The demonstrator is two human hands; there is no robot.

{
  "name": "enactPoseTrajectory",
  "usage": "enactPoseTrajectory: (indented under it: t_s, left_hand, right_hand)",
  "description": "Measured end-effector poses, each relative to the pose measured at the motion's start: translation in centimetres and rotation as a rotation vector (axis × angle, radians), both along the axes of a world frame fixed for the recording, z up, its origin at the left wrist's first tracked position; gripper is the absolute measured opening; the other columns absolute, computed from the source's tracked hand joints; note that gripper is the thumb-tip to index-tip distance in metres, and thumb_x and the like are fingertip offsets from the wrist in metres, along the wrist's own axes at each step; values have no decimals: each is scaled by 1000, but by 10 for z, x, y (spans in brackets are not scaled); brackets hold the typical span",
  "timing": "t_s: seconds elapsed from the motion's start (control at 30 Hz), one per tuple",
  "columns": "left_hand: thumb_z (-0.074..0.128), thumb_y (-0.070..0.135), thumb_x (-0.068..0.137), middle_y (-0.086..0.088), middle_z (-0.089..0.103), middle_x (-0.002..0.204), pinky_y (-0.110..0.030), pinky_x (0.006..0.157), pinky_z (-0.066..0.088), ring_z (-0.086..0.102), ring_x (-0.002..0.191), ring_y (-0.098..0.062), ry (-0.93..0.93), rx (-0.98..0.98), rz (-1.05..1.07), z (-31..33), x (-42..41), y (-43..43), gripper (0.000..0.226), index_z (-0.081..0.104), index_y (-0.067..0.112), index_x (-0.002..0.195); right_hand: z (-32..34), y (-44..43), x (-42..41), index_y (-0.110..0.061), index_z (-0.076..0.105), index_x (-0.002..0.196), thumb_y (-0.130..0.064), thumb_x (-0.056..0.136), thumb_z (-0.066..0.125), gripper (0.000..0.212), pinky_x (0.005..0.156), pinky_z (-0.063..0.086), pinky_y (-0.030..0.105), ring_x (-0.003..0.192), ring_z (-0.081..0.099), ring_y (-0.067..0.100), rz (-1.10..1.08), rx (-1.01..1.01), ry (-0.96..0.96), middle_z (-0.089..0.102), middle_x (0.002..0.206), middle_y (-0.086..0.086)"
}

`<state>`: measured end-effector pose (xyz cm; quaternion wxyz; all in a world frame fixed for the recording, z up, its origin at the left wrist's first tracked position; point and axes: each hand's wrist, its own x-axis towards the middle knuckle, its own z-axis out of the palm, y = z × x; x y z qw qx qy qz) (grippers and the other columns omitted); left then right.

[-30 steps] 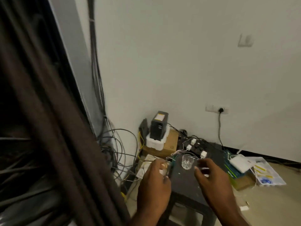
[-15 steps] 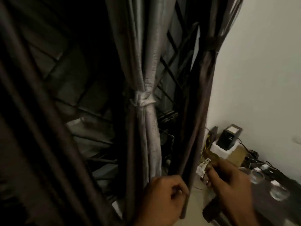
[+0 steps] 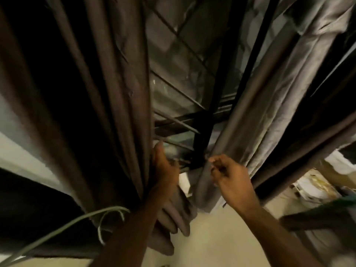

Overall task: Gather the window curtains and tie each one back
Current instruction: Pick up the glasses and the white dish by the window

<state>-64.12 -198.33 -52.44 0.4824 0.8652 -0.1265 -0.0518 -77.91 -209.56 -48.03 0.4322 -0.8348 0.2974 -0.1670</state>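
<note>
1. Window glass behind a dark metal grille (image 3: 192, 120) fills the gap in the middle of the view, with its bars crossing at slants between the two curtains
2. On the left hangs the brown curtain (image 3: 107, 93), the largest thing in view; it falls in deep, dark folds, and its lower end lies bunched on the ground under the person's left forearm
3. On the right hangs the grey curtain (image 3: 269, 105), paler and creased; it narrows downward, and its inner edge ends just above the ground near the middle
4. A pale floor (image 3: 208, 241) shows below and between the two curtain ends
5. The left hand (image 3: 165, 170) lies flat against the inner edge of the brown curtain, its fingers straight and pointing up along the fold; it presses on the cloth and does not clasp it
6. The right hand (image 3: 233, 178) has its fingers curled, and the tips pinch the inner edge of the grey curtain low down
7. The two hands are near each other with the grille's lower bars between them
8. A thin pale cord (image 3: 63, 226) curves in from the lower left corner and loops across the foot of the brown curtain
9. Pale boxes and papers (image 3: 316, 187) sit blurred at the far right, beyond the grey curtain
</note>
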Motion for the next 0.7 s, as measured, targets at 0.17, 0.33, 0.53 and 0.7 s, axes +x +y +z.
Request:
enactPoseTrajectory:
  t_s: [0.17, 0.33, 0.53, 0.7]
  left_hand:
    - [51, 3, 97, -27, 30, 154, -38, 115, 25, 32, 143, -39, 297, 93, 28, -84, 30, 20, 64, 18, -2, 151]
    - [59, 22, 87, -21, 62, 125, -43, 102, 43, 56, 117, -38, 419, 262, 61, -206, 64, 7, 41, 60, 0, 122]
    - [56, 16, 93, -11, 63, 129, -28, 98, 36, 53, 124, -28, 370, 412, -7, -314, 74, -27, 32, 63, 7, 123]
    - [47, 22, 101, -24, 53, 138, -34, 102, 31, 47, 129, -35, 328, 380, 200, -393, 97, -32, 43, 49, -4, 135]
  right_hand:
    - [-102, -13, 51, -18, 62, 120, -5, 90, 53, 33, 91, 52, 40, 100, 67, 27, 20, 52, 200, 71, 109, 5]
    - [-202, -40, 88, -6, 58, 127, -3, 92, 57, 35, 98, 42, 30, 115, 60, 33, -55, 136, 341, 64, 125, 14]
    - [-329, -77, 105, -11, 54, 133, -8, 93, 62, 40, 100, 43, 33, 119, 60, 33, -168, 215, 442, 64, 130, 13]
    - [-422, -69, 139, -13, 55, 129, -23, 96, 62, 35, 97, 52, 42, 103, 67, 31, -115, 340, 376, 71, 107, 10]
